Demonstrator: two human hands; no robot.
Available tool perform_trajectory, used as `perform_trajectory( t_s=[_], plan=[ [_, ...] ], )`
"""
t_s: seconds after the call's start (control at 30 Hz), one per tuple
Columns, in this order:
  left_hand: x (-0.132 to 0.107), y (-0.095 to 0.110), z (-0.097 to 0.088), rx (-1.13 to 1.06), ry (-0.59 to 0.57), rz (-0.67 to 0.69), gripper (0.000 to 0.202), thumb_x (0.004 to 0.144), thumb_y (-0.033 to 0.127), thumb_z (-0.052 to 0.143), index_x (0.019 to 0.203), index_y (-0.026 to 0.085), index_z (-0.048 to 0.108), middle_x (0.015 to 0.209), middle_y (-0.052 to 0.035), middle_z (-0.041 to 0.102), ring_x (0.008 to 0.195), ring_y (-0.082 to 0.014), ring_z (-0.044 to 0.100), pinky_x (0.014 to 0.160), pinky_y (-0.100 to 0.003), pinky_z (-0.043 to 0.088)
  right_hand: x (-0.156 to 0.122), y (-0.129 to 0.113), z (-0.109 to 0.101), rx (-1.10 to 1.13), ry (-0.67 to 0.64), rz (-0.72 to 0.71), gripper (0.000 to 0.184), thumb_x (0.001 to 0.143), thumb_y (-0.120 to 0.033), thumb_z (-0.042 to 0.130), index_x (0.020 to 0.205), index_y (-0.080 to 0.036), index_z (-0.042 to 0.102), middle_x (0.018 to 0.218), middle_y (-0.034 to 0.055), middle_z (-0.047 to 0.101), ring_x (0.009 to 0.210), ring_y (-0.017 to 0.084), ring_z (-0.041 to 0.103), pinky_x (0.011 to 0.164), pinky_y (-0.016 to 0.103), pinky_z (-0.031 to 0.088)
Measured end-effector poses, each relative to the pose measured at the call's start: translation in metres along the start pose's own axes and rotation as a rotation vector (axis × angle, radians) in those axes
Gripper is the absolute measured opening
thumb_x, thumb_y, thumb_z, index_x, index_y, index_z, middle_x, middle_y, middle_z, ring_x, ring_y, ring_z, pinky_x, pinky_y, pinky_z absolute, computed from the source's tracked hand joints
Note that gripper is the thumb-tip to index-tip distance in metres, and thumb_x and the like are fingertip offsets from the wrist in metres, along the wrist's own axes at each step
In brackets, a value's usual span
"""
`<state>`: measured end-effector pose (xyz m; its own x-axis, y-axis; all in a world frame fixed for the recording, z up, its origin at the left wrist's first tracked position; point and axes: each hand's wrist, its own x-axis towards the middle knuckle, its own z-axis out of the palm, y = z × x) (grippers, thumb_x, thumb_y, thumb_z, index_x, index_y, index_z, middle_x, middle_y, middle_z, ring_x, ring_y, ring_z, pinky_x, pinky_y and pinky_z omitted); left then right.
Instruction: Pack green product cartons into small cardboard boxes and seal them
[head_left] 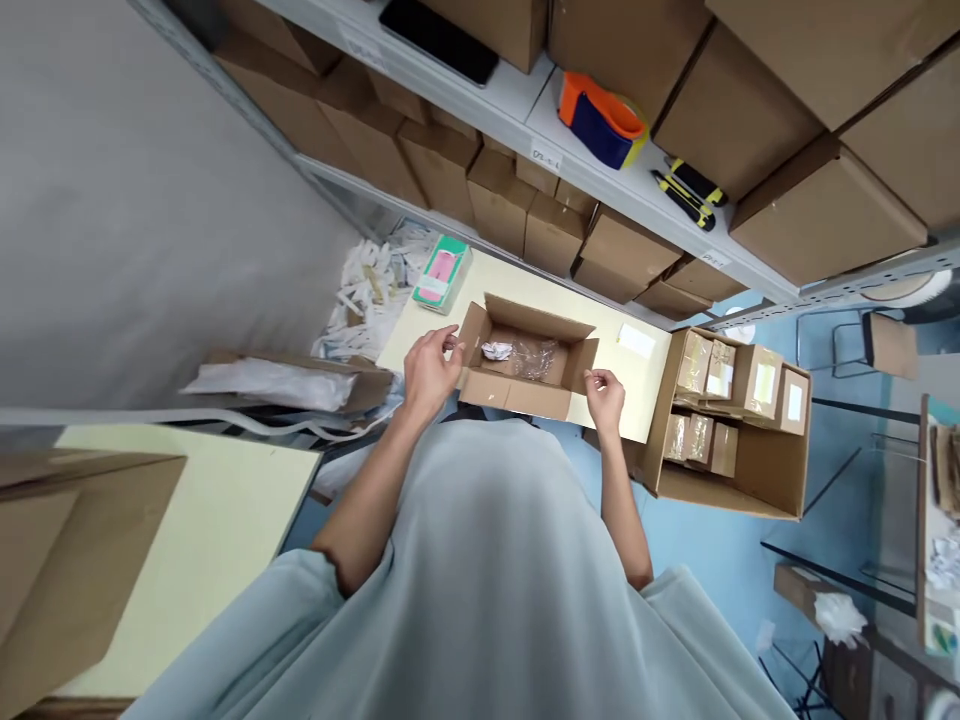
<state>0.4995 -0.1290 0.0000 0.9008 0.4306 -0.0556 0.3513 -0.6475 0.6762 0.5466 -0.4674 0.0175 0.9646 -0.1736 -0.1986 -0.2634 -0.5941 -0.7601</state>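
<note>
Head view: the open box sits on the table between our left hand, fingers loosely parted, and our right hand — pinching the right flap or not, we cannot tell — and we judge it light, bendy-flapped, best gripped by its stiffer walls.

No text can be read for certain. On the edge of the grey metal shelf, a small white handwritten label bears a short hyphenated code, seemingly ending in 6; a second white shelf label to its right is too blurred to read. The white rectangular stickers on the taped brown cardboard cartons show no legible print.
</note>
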Motion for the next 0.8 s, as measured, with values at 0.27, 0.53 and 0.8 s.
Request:
perform_trajectory(
  t_s=[0.27,0.53,0.8],
  plan=[
    [0.049,-0.019,-0.007,-0.043,-0.017,-0.032,0.045,0.102,0.034,0.067,0.140,0.018,0.084,0.126,-0.0148,0.086,0.110,-0.0347,0.080,0.110,-0.048,0.062,0.022,-0.026,0.026,-0.034,-0.008,0.045,0.034,0.096,-0.056,0.069,0.093,-0.023,0.076,0.097,0.0108,0.086,0.091,0.028,0.076,0.089,0.038,0.059],
    [0.090,-0.060,-0.010,-0.178,0.026,-0.107,0.059,0.108,0.045,0.064,0.159,0.015,0.068,0.148,-0.0223,0.077,0.137,-0.0376,0.075,0.124,-0.052,0.057,0.017,-0.063,0.040,-0.170,0.156,0.123,0.040,0.096,-0.055,0.064,0.106,-0.019,0.078,0.108,0.0160,0.088,0.087,0.027,0.074,0.088,0.039,0.057],
    [0.168,-0.074,0.036,-0.080,-0.141,-0.412,0.107,0.078,0.062,0.097,0.155,0.001,0.055,0.163,-0.0480,0.052,0.158,-0.0622,0.050,0.123,-0.080,0.051,-0.034,-0.095,0.026,-0.264,0.311,0.097,0.051,0.098,-0.063,0.060,0.110,-0.017,0.080,0.113,0.0179,0.088,0.090,0.027,0.075,0.088,0.040,0.059]
  ],
)
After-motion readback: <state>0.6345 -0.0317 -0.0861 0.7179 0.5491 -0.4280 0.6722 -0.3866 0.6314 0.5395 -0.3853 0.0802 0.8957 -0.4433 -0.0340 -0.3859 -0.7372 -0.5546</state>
